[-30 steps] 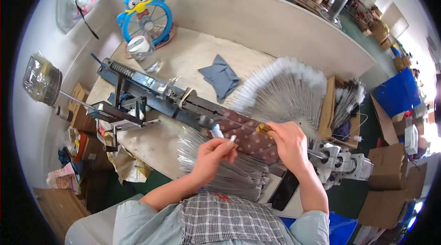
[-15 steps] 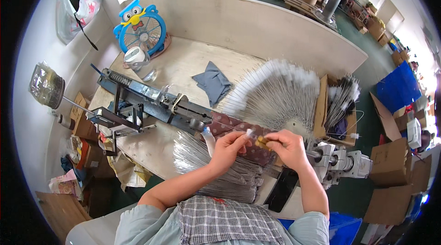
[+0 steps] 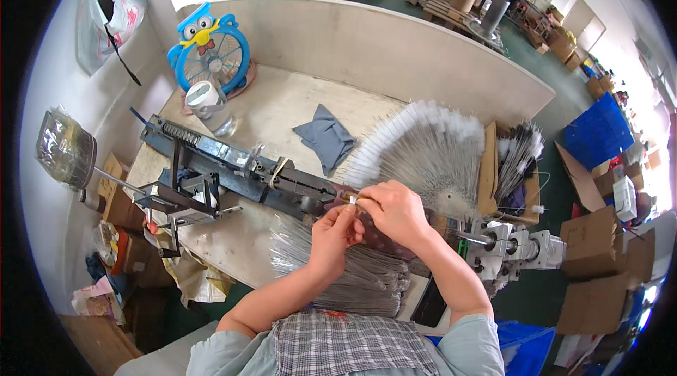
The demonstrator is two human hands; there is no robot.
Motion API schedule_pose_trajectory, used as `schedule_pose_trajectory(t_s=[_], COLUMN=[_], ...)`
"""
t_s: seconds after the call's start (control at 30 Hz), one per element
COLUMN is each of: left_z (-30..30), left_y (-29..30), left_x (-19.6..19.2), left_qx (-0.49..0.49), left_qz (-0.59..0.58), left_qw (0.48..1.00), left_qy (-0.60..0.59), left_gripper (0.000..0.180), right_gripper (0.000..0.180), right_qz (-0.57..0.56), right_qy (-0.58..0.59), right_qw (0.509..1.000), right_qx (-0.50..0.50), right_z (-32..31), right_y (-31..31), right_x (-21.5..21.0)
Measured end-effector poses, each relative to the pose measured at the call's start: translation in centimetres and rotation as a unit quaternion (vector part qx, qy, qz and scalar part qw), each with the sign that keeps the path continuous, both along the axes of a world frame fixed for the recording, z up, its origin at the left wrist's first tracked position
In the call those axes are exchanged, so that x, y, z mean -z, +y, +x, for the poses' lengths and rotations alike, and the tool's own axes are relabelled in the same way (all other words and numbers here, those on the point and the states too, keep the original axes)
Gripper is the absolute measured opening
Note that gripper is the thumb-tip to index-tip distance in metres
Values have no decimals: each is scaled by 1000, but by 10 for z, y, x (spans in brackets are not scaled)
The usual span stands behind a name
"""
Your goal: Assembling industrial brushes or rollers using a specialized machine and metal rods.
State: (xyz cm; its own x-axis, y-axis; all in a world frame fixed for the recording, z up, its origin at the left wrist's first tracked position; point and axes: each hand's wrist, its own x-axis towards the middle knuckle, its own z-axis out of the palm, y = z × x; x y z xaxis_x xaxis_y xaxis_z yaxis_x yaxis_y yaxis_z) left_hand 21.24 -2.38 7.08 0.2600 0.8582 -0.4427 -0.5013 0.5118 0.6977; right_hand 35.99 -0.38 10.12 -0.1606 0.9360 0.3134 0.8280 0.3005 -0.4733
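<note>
Over the machine's right end my two hands meet, fingertips nearly touching. My right hand (image 3: pixel 395 212) is closed in a pinch on a small brass-coloured piece (image 3: pixel 346 197). My left hand (image 3: pixel 334 236) is just below it, thumb and forefinger pinched at a small white piece (image 3: pixel 352 200); its exact kind is too small to tell. Beneath my hands lies a dotted maroon cloth (image 3: pixel 381 241), partly covered by them. A bundle of thin metal wires (image 3: pixel 363 279) lies in front of me. Beyond my right hand, wire brushes with white bristle tips (image 3: pixel 423 143) are fanned out.
A long dark metal machine (image 3: pixel 233 164) crosses the table to the left. Behind it stand a blue cartoon fan (image 3: pixel 211 55) and a clear jug (image 3: pixel 211 112). A grey cloth (image 3: pixel 324 138) lies mid-table. At right are a motor unit (image 3: pixel 525 248) and a cardboard box (image 3: pixel 488 171) of brushes.
Both hands have shifted left, toward the machine. My right hand has come across above the left fingertips, bringing the brass-coloured piece to the white one. The phone is now partly covered by my right forearm.
</note>
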Motion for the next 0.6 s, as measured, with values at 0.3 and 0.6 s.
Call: schedule_pose_trajectory(t_s=[0.3, 0.6], left_z=[-6, 11], left_y=[5, -4], left_x=[-5, -2], left_qx=[68, -97], left_qz=[32, 4], left_qw=[997, 991], left_qy=[36, -92], left_gripper=[38, 38], right_gripper=[21, 29], right_qz=[-267, 28], right_qy=[255, 43], right_qw=[929, 999], right_qx=[2, -11], right_z=[4, -19], right_y=[11, -9], right_x=[-1, -1])
